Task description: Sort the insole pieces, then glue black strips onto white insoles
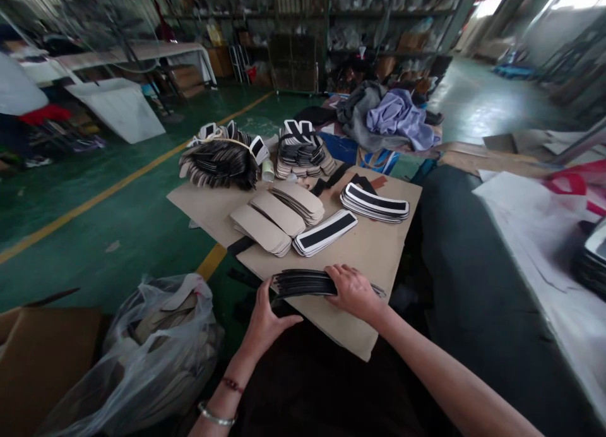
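A stack of dark curved strips (303, 283) stands on edge at the near side of the cardboard-topped table (350, 323). My right hand (353, 290) is closed over its right part. At its left end my left hand (265, 326) touches the strips with the fingertips, thumb stretched out and apart from them. Just beyond lie a pile of white-edged black strips (326, 232) and several piles of beige strips (260, 227). Another white-edged pile (375, 203) lies to the right. What is under my right palm is hidden.
Tied bundles of strips (220, 162) and a stacked bundle (305, 149) stand at the table's far side. A clear plastic bag (163, 355) of pieces and a cardboard box (52, 367) are at lower left. A dark covered surface (466, 266) borders the right; cloth (402, 118) lies behind.
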The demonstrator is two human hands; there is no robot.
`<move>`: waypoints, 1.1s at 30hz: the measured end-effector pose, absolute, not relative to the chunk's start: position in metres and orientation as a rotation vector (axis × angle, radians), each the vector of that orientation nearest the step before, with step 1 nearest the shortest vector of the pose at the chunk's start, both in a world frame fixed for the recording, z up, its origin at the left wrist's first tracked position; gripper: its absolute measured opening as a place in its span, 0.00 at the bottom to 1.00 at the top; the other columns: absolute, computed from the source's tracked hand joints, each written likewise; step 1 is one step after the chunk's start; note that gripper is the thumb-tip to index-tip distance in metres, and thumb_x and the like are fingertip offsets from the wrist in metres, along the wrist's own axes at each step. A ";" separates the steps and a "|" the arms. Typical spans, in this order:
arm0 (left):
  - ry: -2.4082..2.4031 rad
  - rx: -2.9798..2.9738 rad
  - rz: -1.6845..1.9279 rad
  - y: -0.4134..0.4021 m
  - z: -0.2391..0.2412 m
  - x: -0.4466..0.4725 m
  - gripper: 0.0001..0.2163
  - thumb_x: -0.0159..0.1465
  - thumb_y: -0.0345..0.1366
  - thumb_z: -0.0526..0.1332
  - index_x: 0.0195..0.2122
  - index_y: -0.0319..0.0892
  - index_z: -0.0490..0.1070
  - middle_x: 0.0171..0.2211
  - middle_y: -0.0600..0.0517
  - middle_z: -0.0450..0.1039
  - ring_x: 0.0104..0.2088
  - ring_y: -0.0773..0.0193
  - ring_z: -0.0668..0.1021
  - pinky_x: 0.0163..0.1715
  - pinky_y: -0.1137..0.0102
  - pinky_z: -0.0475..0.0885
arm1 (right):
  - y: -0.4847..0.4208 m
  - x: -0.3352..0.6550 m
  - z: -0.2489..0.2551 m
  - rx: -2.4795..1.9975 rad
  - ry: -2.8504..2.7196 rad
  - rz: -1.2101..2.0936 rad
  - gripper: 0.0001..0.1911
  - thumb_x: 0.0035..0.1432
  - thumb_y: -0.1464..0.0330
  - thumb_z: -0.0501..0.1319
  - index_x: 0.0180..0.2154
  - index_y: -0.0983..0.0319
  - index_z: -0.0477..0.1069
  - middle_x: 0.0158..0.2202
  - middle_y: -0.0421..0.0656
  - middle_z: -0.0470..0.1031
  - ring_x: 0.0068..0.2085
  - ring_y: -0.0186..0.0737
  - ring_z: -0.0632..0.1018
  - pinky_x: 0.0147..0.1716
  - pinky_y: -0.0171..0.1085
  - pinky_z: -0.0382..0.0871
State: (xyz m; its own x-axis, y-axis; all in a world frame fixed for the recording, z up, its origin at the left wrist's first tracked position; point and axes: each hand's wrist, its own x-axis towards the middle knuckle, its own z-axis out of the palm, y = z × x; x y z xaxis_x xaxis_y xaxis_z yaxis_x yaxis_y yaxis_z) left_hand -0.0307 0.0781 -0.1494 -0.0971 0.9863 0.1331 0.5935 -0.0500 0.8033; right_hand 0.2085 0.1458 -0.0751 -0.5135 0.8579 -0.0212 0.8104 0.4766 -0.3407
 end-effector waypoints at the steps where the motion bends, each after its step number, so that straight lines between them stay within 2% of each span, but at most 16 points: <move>1: 1.736 1.675 0.996 0.086 -0.161 -0.029 0.52 0.45 0.51 0.72 0.64 0.41 0.43 0.61 0.36 0.54 0.61 0.45 0.62 0.58 0.49 0.61 | 0.152 0.208 -0.085 -1.464 -2.598 0.476 0.20 0.52 0.66 0.65 0.47 0.62 0.66 0.44 0.49 0.73 0.46 0.49 0.73 0.48 0.43 0.64; 5: 1.752 1.680 0.909 0.108 -0.188 -0.025 0.53 0.43 0.49 0.73 0.64 0.43 0.43 0.60 0.37 0.55 0.60 0.42 0.63 0.56 0.46 0.61 | 0.166 0.209 -0.109 -1.457 -2.703 0.519 0.20 0.53 0.65 0.65 0.47 0.62 0.65 0.42 0.48 0.73 0.45 0.48 0.72 0.45 0.43 0.65; 10: 1.757 1.880 0.890 0.123 -0.183 -0.025 0.54 0.41 0.53 0.73 0.64 0.43 0.45 0.61 0.36 0.56 0.60 0.38 0.61 0.58 0.42 0.53 | 0.172 0.207 -0.107 -1.450 -2.757 0.585 0.23 0.52 0.66 0.66 0.49 0.62 0.63 0.44 0.48 0.71 0.46 0.48 0.71 0.47 0.44 0.64; 11: 1.736 1.921 0.901 0.125 -0.180 -0.024 0.53 0.42 0.53 0.72 0.64 0.43 0.45 0.60 0.36 0.57 0.60 0.38 0.61 0.57 0.42 0.54 | 0.173 0.205 -0.107 -1.454 -2.754 0.596 0.23 0.52 0.66 0.65 0.49 0.62 0.63 0.44 0.48 0.71 0.46 0.48 0.71 0.47 0.44 0.64; 13: 1.646 1.918 0.925 0.129 -0.177 -0.023 0.44 0.49 0.52 0.70 0.62 0.44 0.51 0.57 0.39 0.62 0.57 0.42 0.66 0.55 0.46 0.61 | 0.176 0.202 -0.107 -1.453 -2.735 0.612 0.23 0.52 0.67 0.65 0.49 0.63 0.64 0.45 0.49 0.71 0.47 0.49 0.70 0.48 0.46 0.64; 15: 1.547 1.833 0.936 0.133 -0.175 -0.022 0.32 0.55 0.49 0.67 0.57 0.45 0.57 0.52 0.43 0.66 0.52 0.50 0.72 0.51 0.54 0.68 | 0.177 0.207 -0.108 -1.425 -2.712 0.624 0.29 0.50 0.66 0.67 0.53 0.64 0.62 0.47 0.50 0.70 0.48 0.50 0.70 0.50 0.48 0.63; 17: 1.489 1.802 0.923 0.136 -0.175 -0.023 0.25 0.57 0.47 0.65 0.53 0.46 0.61 0.47 0.47 0.69 0.48 0.54 0.74 0.48 0.58 0.72 | 0.174 0.223 -0.109 -1.397 -2.684 0.654 0.40 0.47 0.64 0.69 0.59 0.62 0.57 0.50 0.51 0.69 0.51 0.51 0.69 0.54 0.51 0.59; 20: 1.448 1.819 0.906 0.140 -0.175 -0.026 0.25 0.57 0.44 0.67 0.53 0.46 0.61 0.47 0.47 0.69 0.48 0.55 0.74 0.50 0.59 0.71 | 0.158 0.263 -0.117 -1.471 -2.570 0.726 0.50 0.44 0.60 0.71 0.64 0.57 0.49 0.56 0.51 0.65 0.56 0.54 0.66 0.58 0.55 0.54; 23: 1.408 1.845 0.887 0.141 -0.174 -0.026 0.26 0.57 0.40 0.67 0.54 0.45 0.60 0.51 0.45 0.67 0.52 0.54 0.72 0.53 0.57 0.69 | 0.134 0.294 -0.135 -1.563 -2.335 0.790 0.53 0.45 0.54 0.69 0.65 0.59 0.43 0.61 0.54 0.57 0.61 0.58 0.60 0.57 0.55 0.58; 25: 1.377 1.859 0.876 0.141 -0.173 -0.025 0.29 0.56 0.39 0.68 0.56 0.45 0.58 0.55 0.43 0.64 0.55 0.52 0.70 0.55 0.56 0.67 | 0.123 0.293 -0.149 -1.536 -2.117 0.812 0.47 0.50 0.52 0.64 0.64 0.61 0.46 0.60 0.56 0.57 0.61 0.58 0.60 0.56 0.55 0.60; 29: 1.402 1.805 0.871 0.143 -0.172 -0.026 0.38 0.57 0.38 0.68 0.63 0.43 0.48 0.57 0.41 0.64 0.56 0.52 0.69 0.57 0.56 0.66 | 0.120 0.259 -0.163 -1.558 -1.667 0.747 0.21 0.60 0.60 0.56 0.53 0.60 0.61 0.48 0.51 0.68 0.51 0.52 0.70 0.49 0.50 0.66; 31: 1.412 1.825 0.855 0.146 -0.171 -0.027 0.36 0.57 0.38 0.67 0.63 0.44 0.49 0.55 0.42 0.66 0.54 0.53 0.71 0.56 0.57 0.67 | 0.126 0.249 -0.161 -1.605 -1.576 0.746 0.14 0.60 0.62 0.55 0.47 0.59 0.64 0.42 0.48 0.69 0.44 0.48 0.73 0.43 0.46 0.68; 33: 1.408 1.888 0.847 0.149 -0.171 -0.029 0.30 0.58 0.37 0.66 0.60 0.45 0.55 0.51 0.44 0.68 0.52 0.55 0.73 0.54 0.59 0.69 | 0.130 0.251 -0.159 -1.594 -1.613 0.776 0.13 0.59 0.61 0.56 0.45 0.59 0.64 0.39 0.47 0.69 0.41 0.47 0.73 0.40 0.45 0.69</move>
State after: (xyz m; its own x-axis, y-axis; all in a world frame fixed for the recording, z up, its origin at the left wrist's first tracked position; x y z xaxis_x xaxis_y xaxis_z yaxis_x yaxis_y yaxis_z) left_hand -0.0292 0.1489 -0.1708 0.2231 0.9668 0.1249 0.5629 -0.2324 0.7932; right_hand 0.2512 0.1297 -0.1588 0.0322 0.9960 0.0828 0.5573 0.0509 -0.8287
